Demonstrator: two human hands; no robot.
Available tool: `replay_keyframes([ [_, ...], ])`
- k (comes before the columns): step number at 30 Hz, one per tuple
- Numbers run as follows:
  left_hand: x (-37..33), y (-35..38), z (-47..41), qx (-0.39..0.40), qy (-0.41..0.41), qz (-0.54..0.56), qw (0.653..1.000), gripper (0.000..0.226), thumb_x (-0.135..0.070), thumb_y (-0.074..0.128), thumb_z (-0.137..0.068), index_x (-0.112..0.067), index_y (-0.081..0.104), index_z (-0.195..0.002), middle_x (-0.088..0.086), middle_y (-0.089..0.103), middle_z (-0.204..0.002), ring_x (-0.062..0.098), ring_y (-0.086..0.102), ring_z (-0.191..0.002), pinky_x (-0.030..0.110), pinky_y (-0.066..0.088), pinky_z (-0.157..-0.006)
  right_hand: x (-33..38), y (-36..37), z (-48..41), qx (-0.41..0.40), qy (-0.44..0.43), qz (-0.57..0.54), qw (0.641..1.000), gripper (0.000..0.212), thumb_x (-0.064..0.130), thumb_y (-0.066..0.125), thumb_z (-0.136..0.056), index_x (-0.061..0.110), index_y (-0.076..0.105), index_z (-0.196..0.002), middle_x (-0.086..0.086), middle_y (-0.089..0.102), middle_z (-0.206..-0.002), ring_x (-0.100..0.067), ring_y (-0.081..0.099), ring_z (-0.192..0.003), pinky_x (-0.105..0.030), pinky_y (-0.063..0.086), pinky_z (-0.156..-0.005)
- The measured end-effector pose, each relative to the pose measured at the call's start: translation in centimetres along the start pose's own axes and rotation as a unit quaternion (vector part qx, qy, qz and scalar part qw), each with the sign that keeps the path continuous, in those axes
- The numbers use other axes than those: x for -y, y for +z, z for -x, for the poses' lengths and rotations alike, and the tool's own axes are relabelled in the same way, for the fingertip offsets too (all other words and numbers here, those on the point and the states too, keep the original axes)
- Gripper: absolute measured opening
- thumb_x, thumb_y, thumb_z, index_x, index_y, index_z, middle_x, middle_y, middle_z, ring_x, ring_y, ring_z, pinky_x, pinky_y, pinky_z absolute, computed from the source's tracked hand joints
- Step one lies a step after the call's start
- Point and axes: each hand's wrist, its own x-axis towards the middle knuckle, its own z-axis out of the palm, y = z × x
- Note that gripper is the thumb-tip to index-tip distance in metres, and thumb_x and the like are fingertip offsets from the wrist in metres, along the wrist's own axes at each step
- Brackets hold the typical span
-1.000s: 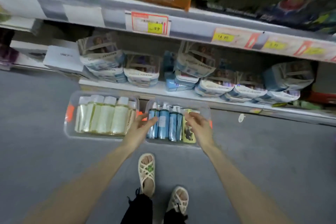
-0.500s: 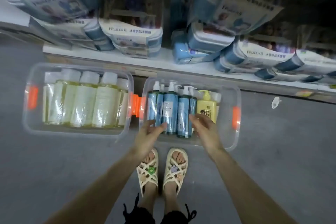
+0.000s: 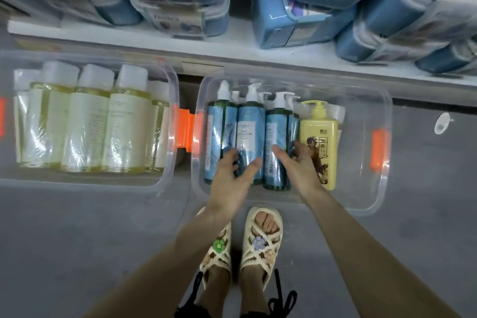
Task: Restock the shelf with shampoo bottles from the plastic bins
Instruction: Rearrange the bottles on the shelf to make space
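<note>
**Shampoo bottles (image 3: 224, 126): location and grip status**

We found the shampoo bottles, blue with white pumps, side by side in the clear plastic bin (image 3: 361, 201) on the floor (image 3: 77, 227), just below the shelf (image 3: 232, 44). Our left hand (image 3: 232, 181) was spread, with fingers and thumb touching the middle bottle (image 3: 251, 134). Our right hand (image 3: 300, 165) had its thumb across the neighbouring blue bottle (image 3: 277, 131) and its fingers tucked beside the yellow pump bottle (image 3: 320, 142). We could not tell whether it gripped. A second bin (image 3: 165, 183) alongside held pale bottles (image 3: 124, 124).
</note>
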Motion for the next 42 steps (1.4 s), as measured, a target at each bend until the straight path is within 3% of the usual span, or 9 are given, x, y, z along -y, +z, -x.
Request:
replay_keyframes([
  [2,0.3,0.2,-0.2,-0.011,0.008,-0.008,1.0,0.071,-0.048,0.06,-0.088,-0.02,0.032,-0.147,-0.003,0.042,-0.145,0.013,0.045,-0.128,0.032,0.036,-0.108,-0.8,0.1,-1.0,0.002,0.001,0.018,1.0,0.088,0.063,0.074,-0.067,0.015,0.046,-0.136,-0.005,0.061,-0.129,-0.023,0.061,-0.113,-0.046,0.049,-0.099],
  [5,0.2,0.1,-0.4,-0.007,0.004,-0.017,1.0,0.066,-0.044,0.057,-0.091,-0.019,0.033,-0.147,-0.005,0.045,-0.138,0.007,0.046,-0.114,0.023,0.036,-0.094,-0.1,-0.4,-1.5,0.006,0.016,0.031,0.999,0.051,0.03,0.076,-0.081,0.009,0.057,-0.123,-0.005,0.068,-0.114,-0.02,0.067,-0.098,-0.037,0.053,-0.091],
  [13,-0.4,2.9,-0.1,0.006,0.032,-0.085,0.996,0.059,-0.035,0.056,-0.094,-0.017,0.031,-0.144,-0.006,0.024,-0.133,0.012,0.031,-0.128,0.02,0.027,-0.103,-0.5,-4.0,-0.1,-0.019,0.038,-0.056,0.998,0.026,0.019,0.076,-0.079,0.018,0.063,-0.101,0.003,0.071,-0.098,-0.012,0.069,-0.086,-0.029,0.056,-0.076],
  [17,-0.7,4.6,-0.5,-0.04,0.041,-0.118,0.991,0.073,-0.036,0.061,-0.091,-0.013,0.019,-0.147,0.005,0.024,-0.147,0.021,0.024,-0.138,0.036,0.024,-0.114,-0.2,-5.7,0.5,-0.043,0.035,-0.087,0.995,0.032,0.018,0.073,-0.082,0.012,0.052,-0.107,0.001,0.065,-0.094,-0.009,0.066,-0.081,-0.02,0.053,-0.063],
  [20,-0.6,4.8,-1.6,-0.049,0.014,-0.169,0.984,0.083,-0.042,0.059,-0.09,-0.01,0.011,-0.151,0.007,0.025,-0.153,0.026,0.019,-0.139,0.04,0.019,-0.115,-0.4,-6.0,0.6,-0.039,0.039,-0.089,0.994,0.039,0.018,0.073,-0.082,0.013,0.046,-0.11,-0.002,0.064,-0.096,-0.012,0.065,-0.084,-0.024,0.053,-0.068],
  [28,-1.0,5.0,-5.0,-0.028,-0.058,-0.108,0.992,0.064,-0.039,0.071,-0.082,-0.006,0.046,-0.131,0.01,0.055,-0.133,0.027,0.054,-0.12,0.036,0.045,-0.101,-0.8,-5.6,0.5,-0.037,0.037,-0.089,0.995,0.047,0.017,0.076,-0.08,0.013,0.045,-0.115,0.0,0.064,-0.097,-0.009,0.065,-0.083,-0.019,0.052,-0.064],
  [35,-2.4,2.3,-3.5,0.085,-0.114,-0.021,0.99,0.046,-0.023,0.082,-0.072,-0.012,0.064,-0.113,0.002,0.068,-0.113,0.015,0.065,-0.095,0.029,0.052,-0.087,0.7,-6.1,2.8,-0.004,0.033,-0.089,0.996,0.031,0.013,0.074,-0.081,0.016,0.058,-0.107,-0.001,0.07,-0.101,-0.01,0.069,-0.086,-0.02,0.057,-0.067],
  [39,-4.3,-0.2,0.3,0.143,-0.127,0.034,0.981,0.037,-0.023,0.08,-0.073,-0.016,0.062,-0.105,0.004,0.068,-0.113,0.017,0.066,-0.099,0.036,0.053,-0.092,2.9,-6.9,6.0,0.008,0.038,-0.082,0.996,0.033,0.01,0.074,-0.08,0.012,0.059,-0.109,-0.001,0.07,-0.097,-0.007,0.069,-0.078,-0.016,0.055,-0.059],
  [42,-6.4,-2.0,4.5,0.169,-0.123,0.074,0.975,0.043,-0.018,0.076,-0.077,-0.012,0.056,-0.115,0.005,0.068,-0.111,0.017,0.066,-0.099,0.034,0.053,-0.09,5.1,-7.5,9.4,0.011,0.05,-0.089,0.995,0.039,0.008,0.075,-0.078,0.008,0.057,-0.113,-0.004,0.071,-0.098,-0.012,0.07,-0.08,-0.021,0.055,-0.063],
])
